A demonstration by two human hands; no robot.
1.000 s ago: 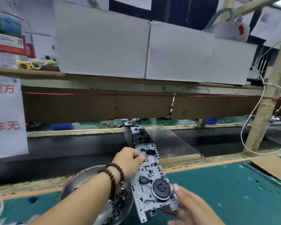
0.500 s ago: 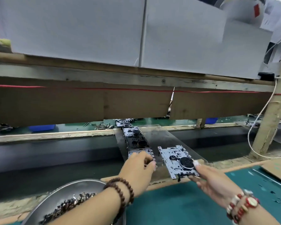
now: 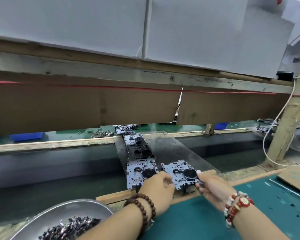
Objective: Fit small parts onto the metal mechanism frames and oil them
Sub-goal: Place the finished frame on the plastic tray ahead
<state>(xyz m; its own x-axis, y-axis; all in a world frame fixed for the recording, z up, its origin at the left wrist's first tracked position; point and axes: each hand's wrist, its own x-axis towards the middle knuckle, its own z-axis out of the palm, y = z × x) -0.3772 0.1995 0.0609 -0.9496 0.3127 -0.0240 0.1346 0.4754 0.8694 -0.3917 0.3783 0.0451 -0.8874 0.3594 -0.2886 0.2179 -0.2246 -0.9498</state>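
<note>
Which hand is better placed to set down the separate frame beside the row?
Right, probably. The right hand already pinches the separate frame, while the left hand sits between it and the row of frames.

Both hands, left (image 3: 158,185) and right (image 3: 210,185), hold a frame (image 3: 179,171) on the ramp (image 3: 177,149) beside a row of frames (image 3: 139,153).

Factory assembly-line workstation. A row of metal mechanism frames (image 3: 139,153) lies on a clear chute (image 3: 177,149) spanning a dark conveyor belt (image 3: 50,161); a steel bowl (image 3: 47,215) of small parts (image 3: 73,227) rests on a green bench mat (image 3: 197,220), under a rough wooden shelf (image 3: 93,68) hung with cardboard (image 3: 59,104).
</note>
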